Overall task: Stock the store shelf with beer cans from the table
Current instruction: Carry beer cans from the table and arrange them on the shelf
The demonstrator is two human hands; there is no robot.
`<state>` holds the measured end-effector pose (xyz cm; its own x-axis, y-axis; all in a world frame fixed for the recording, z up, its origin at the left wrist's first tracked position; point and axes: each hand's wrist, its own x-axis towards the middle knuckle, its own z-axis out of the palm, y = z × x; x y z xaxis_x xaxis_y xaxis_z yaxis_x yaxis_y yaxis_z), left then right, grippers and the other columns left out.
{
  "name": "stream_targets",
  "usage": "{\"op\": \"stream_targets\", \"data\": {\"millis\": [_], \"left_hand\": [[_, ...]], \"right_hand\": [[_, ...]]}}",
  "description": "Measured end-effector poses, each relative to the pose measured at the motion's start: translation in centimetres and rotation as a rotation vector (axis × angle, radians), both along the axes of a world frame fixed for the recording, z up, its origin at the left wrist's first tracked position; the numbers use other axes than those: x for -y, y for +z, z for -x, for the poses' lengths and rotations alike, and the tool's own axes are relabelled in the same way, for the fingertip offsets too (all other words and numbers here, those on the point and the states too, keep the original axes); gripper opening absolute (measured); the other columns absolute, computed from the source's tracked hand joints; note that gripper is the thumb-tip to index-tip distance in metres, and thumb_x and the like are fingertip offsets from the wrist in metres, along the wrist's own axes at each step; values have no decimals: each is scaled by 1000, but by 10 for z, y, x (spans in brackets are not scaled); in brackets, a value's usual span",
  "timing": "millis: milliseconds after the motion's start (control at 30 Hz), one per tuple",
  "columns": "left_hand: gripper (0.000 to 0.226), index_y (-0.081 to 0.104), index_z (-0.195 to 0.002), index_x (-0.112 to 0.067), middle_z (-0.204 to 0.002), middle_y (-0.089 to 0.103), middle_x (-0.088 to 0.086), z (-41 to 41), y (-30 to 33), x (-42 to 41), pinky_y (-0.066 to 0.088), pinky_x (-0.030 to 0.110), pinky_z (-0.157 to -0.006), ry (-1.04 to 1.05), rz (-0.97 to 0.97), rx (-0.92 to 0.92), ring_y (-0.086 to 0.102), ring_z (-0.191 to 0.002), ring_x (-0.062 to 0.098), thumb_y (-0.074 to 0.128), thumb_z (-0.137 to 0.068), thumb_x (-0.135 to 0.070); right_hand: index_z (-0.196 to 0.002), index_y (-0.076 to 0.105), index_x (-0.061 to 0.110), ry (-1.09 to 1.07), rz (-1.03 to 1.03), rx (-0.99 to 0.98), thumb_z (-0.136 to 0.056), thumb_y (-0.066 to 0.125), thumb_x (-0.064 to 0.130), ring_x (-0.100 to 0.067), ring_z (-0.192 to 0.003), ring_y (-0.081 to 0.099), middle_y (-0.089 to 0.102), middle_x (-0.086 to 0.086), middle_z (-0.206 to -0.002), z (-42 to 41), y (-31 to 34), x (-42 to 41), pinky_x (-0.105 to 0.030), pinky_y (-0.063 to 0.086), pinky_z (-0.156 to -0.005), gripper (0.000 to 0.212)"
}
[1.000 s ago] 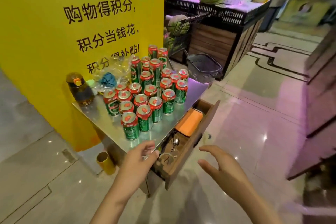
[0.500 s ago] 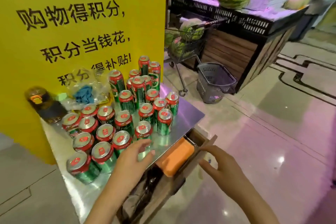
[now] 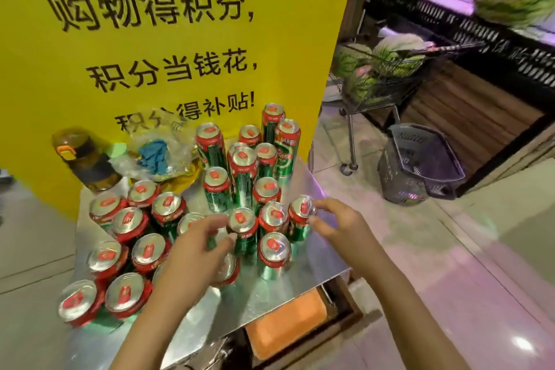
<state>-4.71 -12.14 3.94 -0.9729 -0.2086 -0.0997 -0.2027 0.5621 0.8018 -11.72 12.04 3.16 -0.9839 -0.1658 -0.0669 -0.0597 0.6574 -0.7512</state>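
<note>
**Both hands reaching into the cans**

The beer cans [image 3: 243, 177] stand packed on the metal surface [image 3: 270, 297] in front of a yellow sign [image 3: 180, 39]; none has left for the shelf, which is out of view. The left hand [image 3: 192, 252] hovers over the near middle of the cluster, fingers spread and loosely curved toward a can [image 3: 242, 230], its grip released with nothing held. The right hand [image 3: 339, 225] comes in from the right, fingertips just at the outer can [image 3: 301, 219]; whether they touch it is hard to tell through the blur, and the grip is not closed round it.

To do this pick well, take the outer cans first, since their sides are free. Wrap fingers round the body below the rim instead of pinching the top. Lift straight up so neighbours are not knocked; the cans stand touching, and the polished surface looks slippery. One can per hand seems the safe load.

An open drawer [image 3: 339, 321] with an orange cloth [image 3: 288, 324] juts below the edge, so step back clear of it when turning away.
</note>
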Motion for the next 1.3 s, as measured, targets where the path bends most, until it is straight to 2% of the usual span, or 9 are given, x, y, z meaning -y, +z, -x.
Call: {"op": "stream_targets", "data": {"millis": [233, 367, 600, 700, 800, 900, 1033, 1167, 1300], "left_hand": [[53, 48, -131, -14, -130, 56, 2, 91, -17, -14, 42, 34, -97, 68, 34, 29, 53, -118, 19, 68, -84, -26], [69, 39, -136, -12, -135, 48, 3, 119, -26, -24, 37, 29, -97, 153, 23, -11, 46, -120, 16, 73, -78, -26], [94, 23, -146, -9, -148, 33, 8, 159, -40, -30, 27, 33, -110, 270, 79, 7, 29, -137, 22, 79, -72, -26], [94, 26, -145, -12, -145, 38, 5, 167, -45, -31, 28, 28, -105, 291, 91, 6, 33, -134, 20, 80, -71, -28], [91, 31, -142, -16, -139, 45, 1, 172, -49, -33, 32, 23, -95, 299, 114, -10, 41, -127, 19, 81, -68, -34], [88, 37, -138, -18, -133, 49, -2, 173, -50, -36, 33, 20, -88, 321, 157, -38, 45, -122, 17, 82, -66, -38], [85, 40, -134, -20, -126, 54, -5, 174, -52, -41, 37, 23, -83, 372, 181, -61, 50, -115, 17, 83, -64, -40], [70, 49, -119, -27, -102, 52, -26, 177, -51, -42, 37, 17, -73, 431, 131, -105, 53, -97, 8, 85, -60, -36], [62, 49, -105, -36, -92, 53, -33, 177, -49, -42, 36, 7, -71, 463, 61, -144, 55, -89, 2, 87, -57, -31]], "right_hand": [[-129, 52, 11, 69, -16, 83, -86, 66, 24, -15, -119, 53, 59, -4, -128, 98, -19, -5, -21, 38, -95, 47], [-139, 39, 12, 55, 64, 177, -84, 69, 27, -16, -124, 48, 50, -4, -136, 138, -31, 1, -21, 35, -91, 64], [-146, 23, 11, 63, 259, 277, -64, 85, 30, -22, -137, 34, 35, -8, -148, 225, -64, 31, -44, 29, -114, 105], [-139, 32, 10, 98, 320, 275, -63, 84, 4, -19, -122, 50, 50, -6, -133, 252, -76, 41, -38, 40, -107, 92], [-134, 39, 14, 111, 360, 255, -62, 83, -1, -12, -108, 56, 58, 1, -119, 262, -83, 43, -22, 45, -90, 85], [-124, 42, 25, 104, 371, 226, -55, 90, 9, -8, -103, 59, 60, 9, -111, 262, -88, 41, -19, 45, -85, 86], [-131, 43, 23, 163, 345, 252, -40, 90, 44, -14, -114, 56, 58, 0, -125, 263, -91, 34, -32, 46, -97, 104], [-127, 49, 20, 185, 308, 230, -51, 91, 31, -15, -112, 57, 60, 0, -121, 269, -88, 28, -34, 46, -98, 87], [-117, 51, 21, 183, 352, 220, -57, 89, 8, -6, -97, 61, 62, 12, -102, 266, -77, 31, -10, 46, -75, 72]]}}
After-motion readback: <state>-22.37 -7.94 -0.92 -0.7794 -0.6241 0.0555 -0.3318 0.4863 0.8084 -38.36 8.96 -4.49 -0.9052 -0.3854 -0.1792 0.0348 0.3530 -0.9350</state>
